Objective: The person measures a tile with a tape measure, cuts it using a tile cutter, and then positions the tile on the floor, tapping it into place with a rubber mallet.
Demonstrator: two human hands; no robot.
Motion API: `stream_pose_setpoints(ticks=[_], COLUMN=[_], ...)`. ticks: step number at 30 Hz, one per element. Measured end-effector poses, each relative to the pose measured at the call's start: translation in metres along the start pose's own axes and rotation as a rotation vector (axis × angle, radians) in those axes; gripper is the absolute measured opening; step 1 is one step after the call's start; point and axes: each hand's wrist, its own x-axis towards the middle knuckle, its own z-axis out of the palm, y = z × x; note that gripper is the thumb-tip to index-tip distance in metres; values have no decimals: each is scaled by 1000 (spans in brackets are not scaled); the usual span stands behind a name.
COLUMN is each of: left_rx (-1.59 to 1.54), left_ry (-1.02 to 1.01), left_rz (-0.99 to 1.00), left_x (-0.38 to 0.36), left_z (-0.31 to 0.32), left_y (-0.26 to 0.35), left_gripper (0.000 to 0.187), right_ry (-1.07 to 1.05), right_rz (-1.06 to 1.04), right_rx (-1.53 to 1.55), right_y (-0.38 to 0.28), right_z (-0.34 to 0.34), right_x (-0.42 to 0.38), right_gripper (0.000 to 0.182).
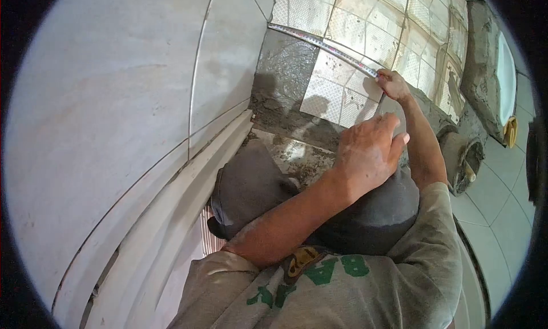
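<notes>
A tape measure (331, 48) lies stretched from the wall edge across the patterned floor tiles, and my right hand (393, 85) is closed on its near right end. Below that, my left hand (368, 149) is raised over my knee, back of the hand up, with the thumb apart from the fingers; nothing shows in it. A patterned tile sheet (334, 86) lies under the tape, beside wet grey mortar (285, 58). The tape's far end meets the foot of the wall at upper left.
A large tiled wall (131, 101) fills the left side, with a pale door frame (171, 186) along its base. At right are a mortar-covered ledge with a white basin (505, 78), a yellow cloth (510, 131) and a round mortar-crusted pipe opening (471, 160). My bent knees are below.
</notes>
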Motion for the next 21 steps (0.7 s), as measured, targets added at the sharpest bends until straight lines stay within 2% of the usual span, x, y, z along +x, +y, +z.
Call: stream_pose_setpoints(ticks=[2, 4, 10, 15, 21], left_rx=[3, -1, -7, 8, 10], left_ry=[-30, 19, 23, 22, 51], left_rz=[-22, 35, 34, 22, 36], left_x=[0, 0, 1, 2, 2], left_z=[1, 3, 5, 4, 6], left_y=[-1, -2, -4, -5, -6], left_gripper=[23, 23, 23, 23, 23], right_ry=[-62, -26, -21, 18, -61], right_rz=[89, -13, 25, -84, -23], right_rx=[42, -56, -86, -144, -188], right_y=[3, 7, 1, -1, 1], right_z=[-3, -5, -12, -14, -16], right_x=[4, 10, 19, 21, 25], right_gripper=[34, 32, 36, 36, 34])
